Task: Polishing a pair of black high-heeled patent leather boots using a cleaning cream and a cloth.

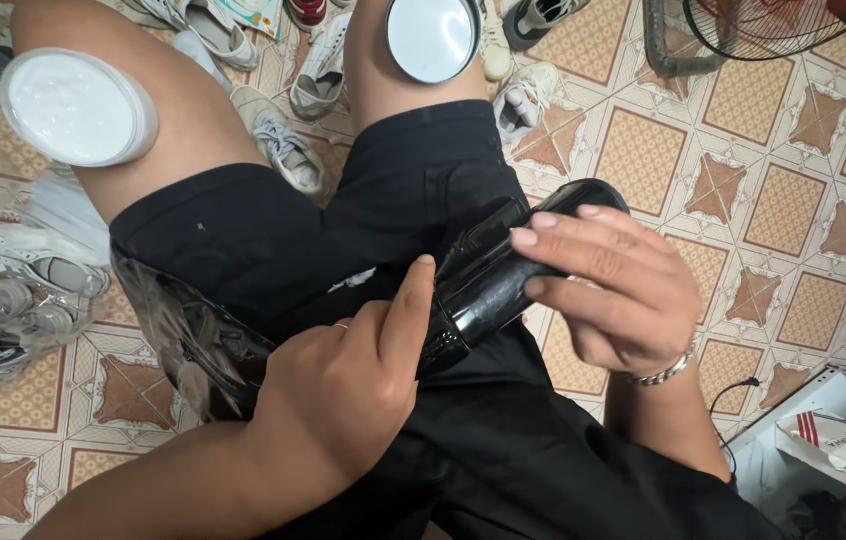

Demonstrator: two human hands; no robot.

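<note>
The right hand (623,300) wrapped its fingers round a glossy black shoe (503,275); the left hand (343,390), curled closed, pressed its thumb against it. A steady grip suited best.

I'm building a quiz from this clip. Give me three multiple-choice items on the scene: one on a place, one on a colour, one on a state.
1. Where does the black shiny object lie?
A. on the tiled floor
B. over the person's lap
C. on the fan

2. What colour are the shorts?
A. black
B. white
C. red

3. How does the right hand meet the object?
A. hovers apart from it
B. rests flat beside it
C. fingers wrapped round it

Answers:
1 B, it rests above the shorts between both hands.
2 A, the cloth over both thighs is black.
3 C, the fingers curl over its top, while the left hand presses a thumb on it.
</note>
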